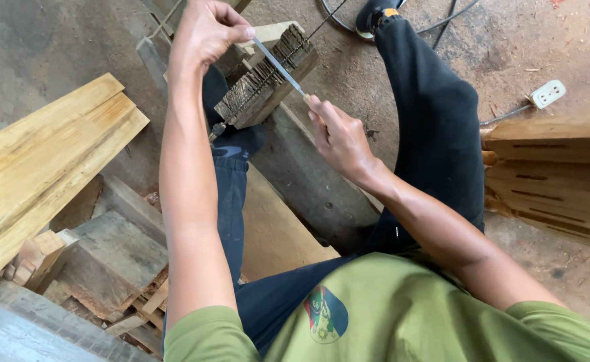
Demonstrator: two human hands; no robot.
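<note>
A thin metal file (278,66) slants across the notched top edge of a dark, weathered wood block (266,84). My left hand (206,30) pinches the file's far tip between thumb and fingers. My right hand (338,137) is closed around the file's handle end, just right of the block. The block rests tilted on a grey beam (308,177), with my left foot in a dark sock (238,137) pressed against its near side. My legs in black trousers straddle the beam.
Pale planks (40,161) lie at the left. Scrap wood pieces (107,261) are piled at the lower left. Slotted wooden boards (556,174) are stacked at the right. A white power socket (548,94) and cables lie on the dusty concrete floor.
</note>
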